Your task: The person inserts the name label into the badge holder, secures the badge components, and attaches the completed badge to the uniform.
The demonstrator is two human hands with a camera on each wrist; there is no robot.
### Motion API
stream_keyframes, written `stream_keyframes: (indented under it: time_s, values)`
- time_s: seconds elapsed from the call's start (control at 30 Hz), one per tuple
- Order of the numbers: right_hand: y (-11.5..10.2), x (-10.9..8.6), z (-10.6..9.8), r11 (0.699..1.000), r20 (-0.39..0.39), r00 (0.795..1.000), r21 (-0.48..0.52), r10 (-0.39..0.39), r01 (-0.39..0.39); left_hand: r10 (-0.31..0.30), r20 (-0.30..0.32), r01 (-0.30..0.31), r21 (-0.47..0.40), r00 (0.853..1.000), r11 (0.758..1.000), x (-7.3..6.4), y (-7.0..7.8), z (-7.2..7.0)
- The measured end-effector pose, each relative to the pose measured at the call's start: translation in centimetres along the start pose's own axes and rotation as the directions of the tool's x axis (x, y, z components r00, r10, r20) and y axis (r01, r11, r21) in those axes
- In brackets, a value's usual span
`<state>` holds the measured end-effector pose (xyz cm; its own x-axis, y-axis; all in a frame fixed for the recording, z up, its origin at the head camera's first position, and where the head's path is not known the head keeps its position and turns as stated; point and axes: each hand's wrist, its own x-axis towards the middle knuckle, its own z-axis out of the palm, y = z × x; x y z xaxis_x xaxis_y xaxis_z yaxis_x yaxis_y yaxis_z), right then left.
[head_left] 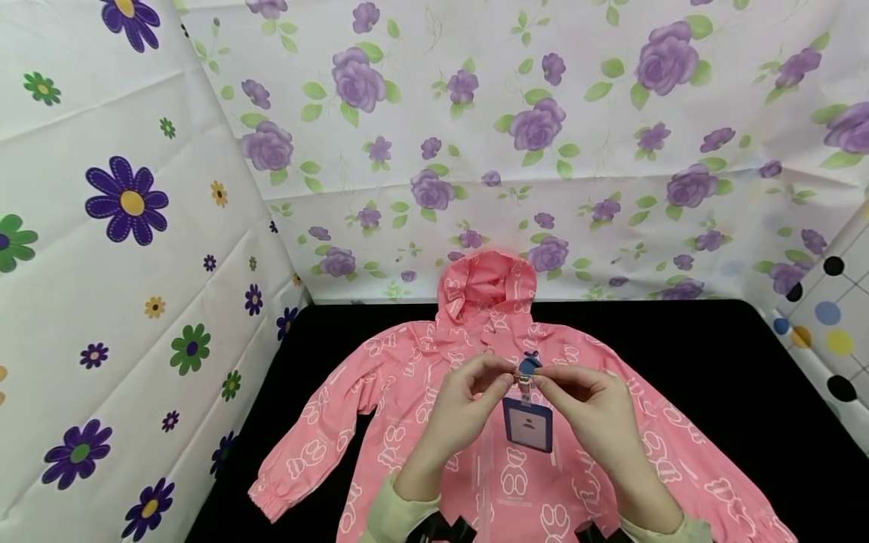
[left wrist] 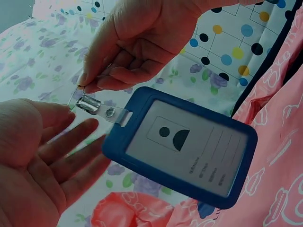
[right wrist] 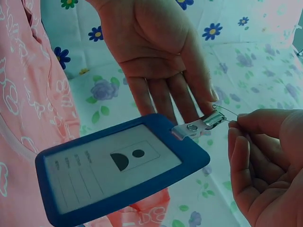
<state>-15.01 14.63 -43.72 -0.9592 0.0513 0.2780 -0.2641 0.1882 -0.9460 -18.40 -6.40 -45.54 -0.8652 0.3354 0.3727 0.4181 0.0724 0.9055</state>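
A blue-framed ID badge holder (head_left: 528,426) hangs from a metal clip with a clear strap, above the front of a pink hooded jacket (head_left: 489,483). Thin pin wire shows at the clip (right wrist: 214,119). My left hand (head_left: 458,403) pinches one end of this pin between thumb and index finger, its other fingers extended in the left wrist view. From the other side, my right hand (head_left: 594,411) pinches the pin wire with thumb and index finger, the rest curled. The fingertips partly hide the pin. An insert card (left wrist: 184,146) with a person icon and lines sits inside the holder.
The jacket lies spread on a black table surface (head_left: 679,339), hood at the back, sleeves out to both sides. Behind stands a white cloth wall with purple flowers (head_left: 434,188). Another flowered wall (head_left: 129,302) rises at left, a dotted one (head_left: 828,317) at right.
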Motion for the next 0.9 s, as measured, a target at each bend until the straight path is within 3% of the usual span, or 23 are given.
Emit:
stream_keyframes:
  time_s: [0.2,0.4,0.7,0.9]
  values:
    - [-0.07,-0.03,0.23,0.998,0.003,1.0,0.056,-0.021,0.021,0.119,-0.012,-0.119,-0.022,0.993,0.993,-0.12,0.02,0.18]
    - [-0.15,-0.19,0.2,0.996,0.027,1.0,0.087,0.007,-0.01,0.187,0.013,-0.187,-0.029,0.982,0.982,-0.19,0.14,0.12]
    - [-0.3,-0.1,0.11,0.991,0.07,0.997,0.131,0.017,-0.026,0.33,0.021,-0.33,0.06,0.944,0.942,-0.17,0.08,-0.14]
    - [-0.16,-0.09,0.05,0.988,0.114,0.993,0.152,0.013,-0.031,0.372,0.006,-0.372,0.025,0.928,0.928,-0.17,-0.02,-0.27]
